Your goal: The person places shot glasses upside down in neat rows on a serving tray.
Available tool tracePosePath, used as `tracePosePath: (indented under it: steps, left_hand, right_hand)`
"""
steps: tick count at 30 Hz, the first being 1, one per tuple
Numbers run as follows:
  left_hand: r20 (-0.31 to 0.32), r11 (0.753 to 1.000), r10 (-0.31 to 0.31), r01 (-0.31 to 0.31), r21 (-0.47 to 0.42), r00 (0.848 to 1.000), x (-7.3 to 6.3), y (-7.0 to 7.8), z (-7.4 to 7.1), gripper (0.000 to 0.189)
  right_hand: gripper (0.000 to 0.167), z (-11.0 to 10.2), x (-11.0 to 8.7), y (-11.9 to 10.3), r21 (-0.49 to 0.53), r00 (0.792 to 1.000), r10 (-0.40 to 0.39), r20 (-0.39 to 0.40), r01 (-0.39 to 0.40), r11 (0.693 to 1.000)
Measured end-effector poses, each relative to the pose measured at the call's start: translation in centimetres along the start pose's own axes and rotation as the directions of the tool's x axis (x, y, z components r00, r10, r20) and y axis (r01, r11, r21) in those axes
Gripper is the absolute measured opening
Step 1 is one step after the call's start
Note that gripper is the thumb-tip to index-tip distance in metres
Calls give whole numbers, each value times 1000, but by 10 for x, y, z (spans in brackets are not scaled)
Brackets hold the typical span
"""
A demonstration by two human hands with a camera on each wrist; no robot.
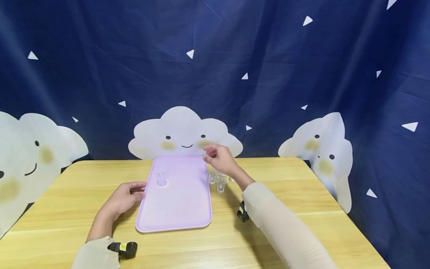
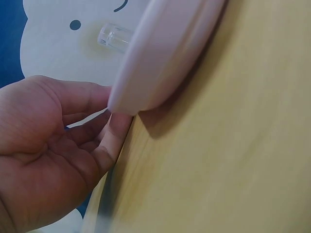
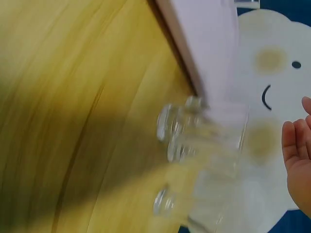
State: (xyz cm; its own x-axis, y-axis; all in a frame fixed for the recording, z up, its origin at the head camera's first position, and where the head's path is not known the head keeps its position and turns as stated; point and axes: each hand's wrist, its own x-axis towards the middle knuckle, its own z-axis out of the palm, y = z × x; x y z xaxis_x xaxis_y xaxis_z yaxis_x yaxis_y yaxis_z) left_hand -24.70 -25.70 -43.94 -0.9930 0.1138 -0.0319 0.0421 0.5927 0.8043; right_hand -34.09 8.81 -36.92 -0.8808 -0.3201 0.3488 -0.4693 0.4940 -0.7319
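Observation:
A lilac tray lies on the wooden table, and one small clear glass stands on it near its left side. My left hand grips the tray's left edge; the left wrist view shows the thumb at the rim and the fingers lower at the edge. My right hand hovers above the tray's far right corner with loosely bent fingers and nothing visible in them. Just below it, several small clear glasses stand beside the tray's right edge. In the right wrist view these glasses are blurred, apart from the hand.
The wooden table extends to both sides of the tray. Behind it hangs a dark blue curtain with white clouds and triangles. A black wrist camera sits at the left cuff, another at the right.

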Motion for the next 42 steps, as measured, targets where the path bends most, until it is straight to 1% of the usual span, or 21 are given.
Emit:
tracePosePath:
  steps: [4, 8, 15, 23, 27, 34, 37, 42]
  left_hand:
    - [-1, 1000, -3, 3, -5, 1000, -1, 1, -1, 46]
    - [-4, 1000, -3, 3, -5, 1000, -1, 2, -2, 45]
    - [-5, 1000, 3, -3, -5, 1000, -3, 2, 1, 45]
    - [1, 1000, -8, 8, -22, 1000, -2, 1, 1, 46]
    - [0, 1000, -7, 7, -20, 1000, -2, 1, 0, 46]
    - [-2, 1000, -12, 12, -21, 1000, -2, 1, -1, 46]
    - [-2, 1000, -14, 14, -21, 1000, -2, 0, -1, 46]
    - [-5, 1000, -20, 20, -19, 1000, -1, 0, 0, 46]
  right_hand:
    - [26, -13, -4, 8, -28, 1000, 8, -27, -9, 1000]
    - [26, -25, -11, 15, -62, 999, 13, -34, -15, 998]
    - [26, -44, -26, 30, -169, 999, -27, -27, 22, 985]
    - [29, -62, -43, 45, -193, 998, -56, -4, 54, 980]
    - [32, -69, -51, 50, -208, 999, -37, 26, 42, 977]
    - [48, -73, -63, 58, -204, 991, 34, 126, -7, 979]
    - [53, -72, -65, 63, -213, 987, 41, 156, -7, 977]
    - [53, -70, -68, 69, -210, 983, 44, 181, -5, 978]
